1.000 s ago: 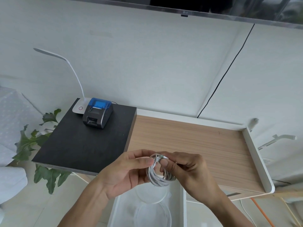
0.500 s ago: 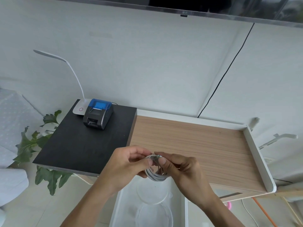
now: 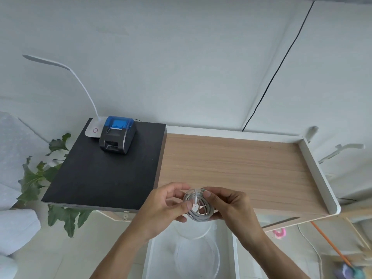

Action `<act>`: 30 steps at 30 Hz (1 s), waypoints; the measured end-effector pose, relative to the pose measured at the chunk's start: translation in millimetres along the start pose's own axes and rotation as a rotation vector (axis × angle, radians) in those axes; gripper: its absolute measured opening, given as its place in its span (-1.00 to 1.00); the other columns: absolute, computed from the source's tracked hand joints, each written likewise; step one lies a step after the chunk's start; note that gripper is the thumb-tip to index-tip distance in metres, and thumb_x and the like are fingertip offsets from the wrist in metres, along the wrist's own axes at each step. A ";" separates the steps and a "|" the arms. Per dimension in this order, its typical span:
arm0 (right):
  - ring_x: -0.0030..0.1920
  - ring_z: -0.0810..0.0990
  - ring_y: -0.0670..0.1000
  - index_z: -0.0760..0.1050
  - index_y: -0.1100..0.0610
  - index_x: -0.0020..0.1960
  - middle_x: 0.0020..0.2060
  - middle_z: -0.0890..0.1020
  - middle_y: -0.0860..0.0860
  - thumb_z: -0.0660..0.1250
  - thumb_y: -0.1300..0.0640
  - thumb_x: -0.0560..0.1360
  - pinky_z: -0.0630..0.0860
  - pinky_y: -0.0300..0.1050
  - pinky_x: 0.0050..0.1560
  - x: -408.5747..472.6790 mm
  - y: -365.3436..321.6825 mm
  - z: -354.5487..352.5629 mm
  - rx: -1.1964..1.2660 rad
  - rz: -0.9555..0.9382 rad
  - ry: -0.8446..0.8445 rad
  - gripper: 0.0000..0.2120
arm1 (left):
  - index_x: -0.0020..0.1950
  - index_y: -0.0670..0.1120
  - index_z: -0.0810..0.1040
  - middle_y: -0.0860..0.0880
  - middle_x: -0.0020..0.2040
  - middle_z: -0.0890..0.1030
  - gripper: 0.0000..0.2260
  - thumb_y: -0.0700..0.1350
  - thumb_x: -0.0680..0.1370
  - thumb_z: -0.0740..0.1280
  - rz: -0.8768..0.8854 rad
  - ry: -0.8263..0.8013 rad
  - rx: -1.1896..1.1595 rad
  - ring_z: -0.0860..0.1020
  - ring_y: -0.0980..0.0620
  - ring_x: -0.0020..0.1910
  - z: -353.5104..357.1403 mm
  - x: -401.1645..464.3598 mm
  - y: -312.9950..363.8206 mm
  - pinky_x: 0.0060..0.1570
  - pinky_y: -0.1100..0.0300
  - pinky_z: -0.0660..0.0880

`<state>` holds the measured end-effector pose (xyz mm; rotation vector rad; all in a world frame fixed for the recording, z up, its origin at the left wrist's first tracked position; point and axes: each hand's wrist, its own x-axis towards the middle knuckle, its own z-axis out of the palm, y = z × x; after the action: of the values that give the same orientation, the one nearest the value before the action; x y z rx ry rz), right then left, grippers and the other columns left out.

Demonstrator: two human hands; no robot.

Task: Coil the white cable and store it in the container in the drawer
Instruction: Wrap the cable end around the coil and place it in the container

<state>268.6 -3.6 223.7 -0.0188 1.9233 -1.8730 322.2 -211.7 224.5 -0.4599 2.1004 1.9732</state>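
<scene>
You have almost nothing to read here. The one clear sign is a small red ring on the white lamp base [image 3: 93, 129], which sits on the black board [image 3: 104, 172] just beside the small printer [image 3: 117, 136]. The printer's blue lid and dark front carry no lettering you can make out; any marking there may simply be too small and blurred to tell. The white cable [image 3: 198, 206] between your hands shows no print, and neither does the drawer [image 3: 234, 256].
</scene>
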 end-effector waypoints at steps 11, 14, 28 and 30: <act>-0.05 0.80 0.21 0.81 0.07 -0.02 -0.16 0.81 0.15 0.39 0.22 0.62 0.78 0.10 -0.06 -32.2 160.5 -8.5 -0.127 0.356 0.194 -0.79 | 0.19 -0.13 0.73 -0.18 0.05 0.73 -0.77 -0.27 0.54 0.54 -0.344 -0.060 0.138 0.78 -0.21 -0.06 48.5 21.0 -154.6 -0.01 -0.07 0.77; -0.07 0.80 0.19 0.81 0.06 -0.06 -0.19 0.80 0.14 0.41 0.20 0.60 0.78 0.10 -0.07 -32.8 199.6 -9.7 -0.158 0.430 0.202 -0.80 | 0.12 -0.08 0.75 -0.11 0.03 0.76 -0.79 -0.28 0.53 0.51 -0.413 -0.043 0.172 0.79 -0.11 -0.07 63.6 22.0 -189.8 0.00 -0.05 0.77; -0.31 0.61 0.09 0.73 0.15 -0.10 -0.22 0.76 0.19 0.32 0.23 0.53 0.66 0.09 -0.21 -4.6 324.9 -7.9 -0.394 0.653 0.121 -0.81 | 0.24 -0.04 0.66 0.06 0.08 0.66 -0.67 -0.35 0.60 0.27 -0.577 0.055 0.339 0.60 -0.02 0.15 115.9 37.0 -288.3 0.16 0.13 0.53; -0.31 0.54 0.02 0.71 0.17 -0.05 -0.19 0.75 0.20 0.32 0.24 0.56 0.49 -0.09 -0.33 1.0 330.0 -6.0 -0.398 0.664 0.123 -0.82 | 0.31 -0.07 0.63 0.07 0.10 0.65 -0.65 -0.35 0.61 0.25 -0.580 0.062 0.350 0.59 0.03 0.09 118.7 41.7 -294.2 0.06 0.25 0.48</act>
<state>364.1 27.0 -90.7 0.5502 2.0175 -1.0693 387.5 -110.7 -72.0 -0.9352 1.9856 1.2583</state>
